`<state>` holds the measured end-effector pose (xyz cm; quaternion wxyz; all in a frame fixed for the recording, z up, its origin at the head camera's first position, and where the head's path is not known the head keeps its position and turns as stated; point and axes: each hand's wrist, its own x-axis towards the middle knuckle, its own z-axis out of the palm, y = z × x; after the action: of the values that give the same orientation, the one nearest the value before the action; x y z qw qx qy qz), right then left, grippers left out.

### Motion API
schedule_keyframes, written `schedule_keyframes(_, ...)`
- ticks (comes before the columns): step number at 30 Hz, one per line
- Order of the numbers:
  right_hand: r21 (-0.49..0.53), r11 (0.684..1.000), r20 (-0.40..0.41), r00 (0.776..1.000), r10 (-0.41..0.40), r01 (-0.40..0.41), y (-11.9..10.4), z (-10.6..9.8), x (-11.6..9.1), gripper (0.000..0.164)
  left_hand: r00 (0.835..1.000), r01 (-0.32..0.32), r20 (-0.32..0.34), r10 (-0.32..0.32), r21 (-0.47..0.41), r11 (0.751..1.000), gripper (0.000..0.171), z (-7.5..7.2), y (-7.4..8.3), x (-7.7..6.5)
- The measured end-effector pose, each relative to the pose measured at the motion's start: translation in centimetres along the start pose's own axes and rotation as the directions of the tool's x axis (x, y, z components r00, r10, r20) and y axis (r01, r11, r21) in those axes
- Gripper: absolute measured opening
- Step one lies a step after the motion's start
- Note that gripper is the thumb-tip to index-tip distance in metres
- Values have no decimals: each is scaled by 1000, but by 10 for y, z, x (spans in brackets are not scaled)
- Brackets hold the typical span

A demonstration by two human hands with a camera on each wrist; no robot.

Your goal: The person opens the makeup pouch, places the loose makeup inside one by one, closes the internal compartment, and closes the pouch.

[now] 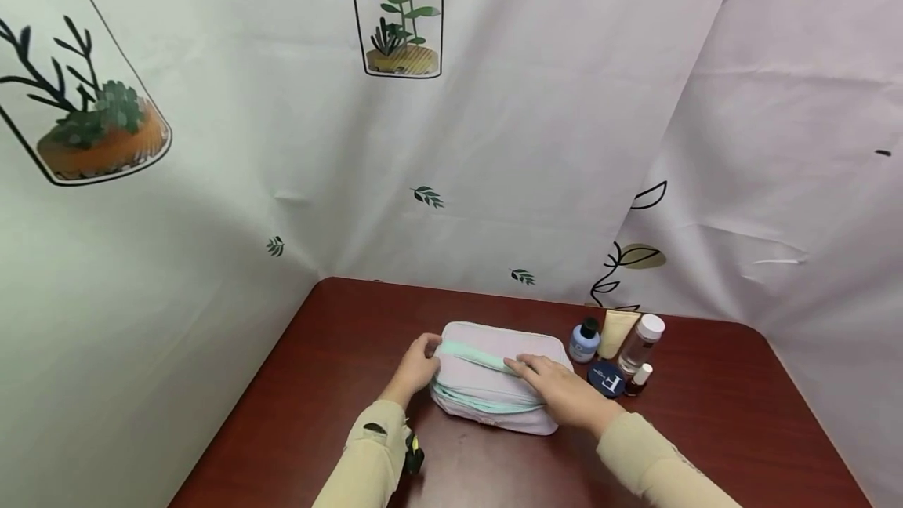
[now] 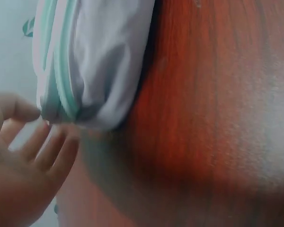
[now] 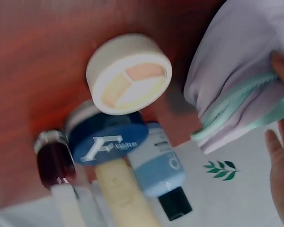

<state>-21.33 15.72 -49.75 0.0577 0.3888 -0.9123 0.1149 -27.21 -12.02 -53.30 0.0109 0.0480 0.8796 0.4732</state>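
A lilac cosmetic bag (image 1: 494,379) with mint-green zipper trim (image 2: 62,71) and a mint carry handle (image 1: 476,354) lies on the table. At its left end, my left hand (image 1: 418,367) holds the corner, with one fingertip at the end of the zipper trim in the left wrist view. My right hand (image 1: 560,392) rests across the right part of the top, its fingertips beside the handle. In the right wrist view, fingers of that hand appear on both sides of the mint trim. Some of the bag's right side is hidden under the hand.
Right of the bag stand a blue bottle (image 1: 583,342), a cream tube (image 1: 617,332), a clear bottle (image 1: 640,343), a navy-lidded round box (image 1: 606,379) and a dark nail polish bottle (image 1: 638,381). The right wrist view adds a three-coloured round compact (image 3: 128,74). Patterned cloth (image 1: 494,202) hangs behind the table.
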Motion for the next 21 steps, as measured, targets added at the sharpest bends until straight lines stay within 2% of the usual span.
schedule_keyframes(4, -39, 998, -57, 997, 57, -59, 4, 3, -5, 83, 991, -45, 124, 51, -57, 997, 40, -1, -6, -6)
schedule_keyframes(9, 39, 973, -12, 974, 227, -226, 11, -2, -13, 81, 966, -60, 246, 82, -97, 993, 46, -3, -12, -13)
schedule_keyframes(13, 110, 943, 28, 949, 314, -315, 18, -12, -20, 69, 961, -119, 241, 134, -76, 990, 43, -5, -18, -14)
schedule_keyframes(16, 130, 950, 23, 959, 282, -283, 25, -19, -26, 51, 955, -178, 229, 189, -68, 982, 38, -6, -20, -13)
schedule_keyframes(18, 157, 954, 8, 966, 259, -257, 29, -23, -29, 40, 949, -187, 246, 198, -70, 980, 39, -7, -19, -13)
schedule_keyframes(21, 239, 934, -38, 958, 283, -266, 33, -27, -31, 29, 948, -201, 234, 216, -84, 976, 41, -6, -15, -11)
